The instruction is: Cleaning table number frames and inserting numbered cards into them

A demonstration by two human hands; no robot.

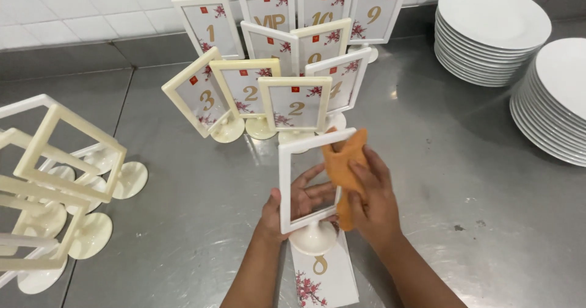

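Frame [308, 183] stands upright, long axis vertical, between my hands: left hand [299, 204] grips it from behind, right hand [369, 201] presses orange cloth [342, 161] against its right edge.

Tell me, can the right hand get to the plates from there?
Probably yes. The bare steel counter lies open between the right hand and the plates, with nothing standing between, though that hand holds an orange cloth.

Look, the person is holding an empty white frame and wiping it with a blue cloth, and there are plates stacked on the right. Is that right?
Almost. The cloth is orange, not blue, as the head view shows. The rest holds: the left hand holds the empty white frame, the right hand presses the cloth to it, and white plates are stacked on the right.
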